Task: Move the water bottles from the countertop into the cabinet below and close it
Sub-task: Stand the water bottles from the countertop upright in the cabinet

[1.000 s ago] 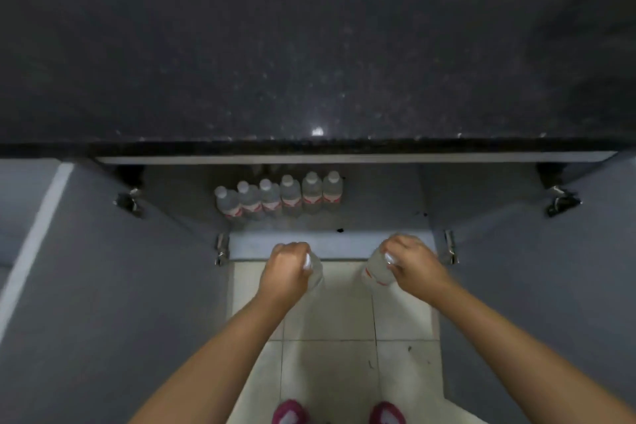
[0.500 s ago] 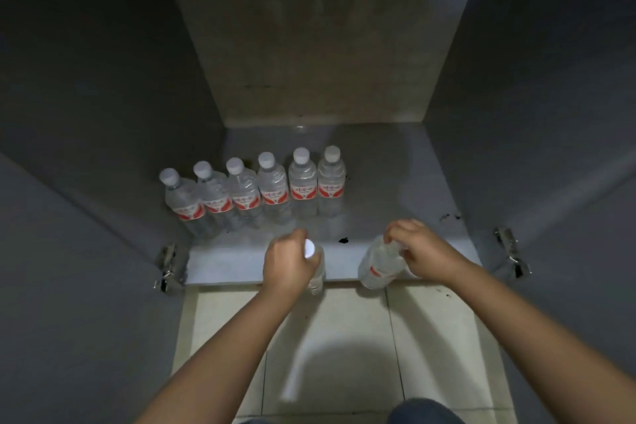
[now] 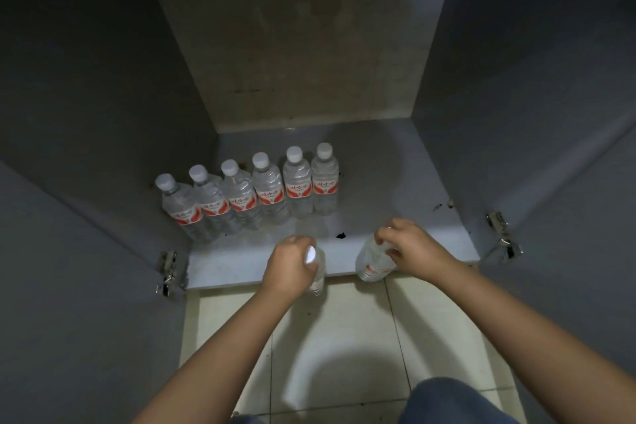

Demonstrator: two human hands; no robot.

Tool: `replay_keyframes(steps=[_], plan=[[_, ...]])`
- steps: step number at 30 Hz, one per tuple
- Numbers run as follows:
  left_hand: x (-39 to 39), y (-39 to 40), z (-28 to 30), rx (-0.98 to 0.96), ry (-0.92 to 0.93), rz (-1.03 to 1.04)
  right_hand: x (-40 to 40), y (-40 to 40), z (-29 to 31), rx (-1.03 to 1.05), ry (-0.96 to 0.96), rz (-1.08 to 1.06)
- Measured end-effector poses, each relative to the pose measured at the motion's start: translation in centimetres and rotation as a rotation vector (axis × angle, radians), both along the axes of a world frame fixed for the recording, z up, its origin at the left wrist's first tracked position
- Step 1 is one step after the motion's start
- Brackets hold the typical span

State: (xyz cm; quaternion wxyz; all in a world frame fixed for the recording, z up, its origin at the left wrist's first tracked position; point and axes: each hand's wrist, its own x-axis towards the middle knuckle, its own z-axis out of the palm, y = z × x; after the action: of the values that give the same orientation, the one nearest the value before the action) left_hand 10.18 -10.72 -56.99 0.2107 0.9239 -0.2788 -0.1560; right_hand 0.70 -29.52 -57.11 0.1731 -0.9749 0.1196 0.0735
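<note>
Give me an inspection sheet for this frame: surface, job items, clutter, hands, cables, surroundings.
Surface: grey cabinet floor, dark specks near its front edge.
Job's things: row of six bottles standing upright inside, left of centre; left-hand bottle and right-hand bottle at the front lip, not yet set down.
Clutter: black speck on the floor between the hands.
Hands: left hand grips its bottle near the cap; right hand grips its bottle, which is tilted.
Cables: nothing seen.
Surroundings: both cabinet doors open, left hinge, right hinge; pale tiled floor below.
</note>
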Motion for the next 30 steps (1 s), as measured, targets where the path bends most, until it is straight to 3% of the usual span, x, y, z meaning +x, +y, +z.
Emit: replay_keyframes(steps=[5, 9, 13, 15, 20, 24, 27, 30], plan=[[0.9, -0.3, 0.6, -0.001, 0.024, 0.114, 1.0, -2.1, 1.2, -0.007, 0.039, 0.073], [1.5, -2.1, 0.4, -0.234, 0.155, 0.473, 2.6, -3.2, 2.2, -0.055, 0.010, 0.184], [2.7, -3.2, -0.3, -0.540, 0.416, 0.851, 3.2, -3.8, 2.3, -0.132, 0.073, 0.246], [3.1, -3.2, -0.6, -0.506, 0.408, 0.806, 3.2, -4.3, 1.8, -0.125, 0.072, 0.227], [4.0, -2.7, -1.0, -0.186, 0.185, 0.397, 3.6, -4.9, 0.4, -0.061, 0.040, 0.120], [4.3, -3.2, -0.8, -0.117, 0.124, 0.282, 4.0, -3.6, -0.6, -0.006, -0.060, -0.034], [4.3, -3.4, -0.8, -0.091, 0.104, 0.283, 4.5, -2.9, -1.0, 0.011, -0.122, -0.166], [4.2, -3.7, -0.8, -0.185, 0.138, 0.469, 4.7, -2.6, -0.6, -0.015, -0.172, -0.306]])
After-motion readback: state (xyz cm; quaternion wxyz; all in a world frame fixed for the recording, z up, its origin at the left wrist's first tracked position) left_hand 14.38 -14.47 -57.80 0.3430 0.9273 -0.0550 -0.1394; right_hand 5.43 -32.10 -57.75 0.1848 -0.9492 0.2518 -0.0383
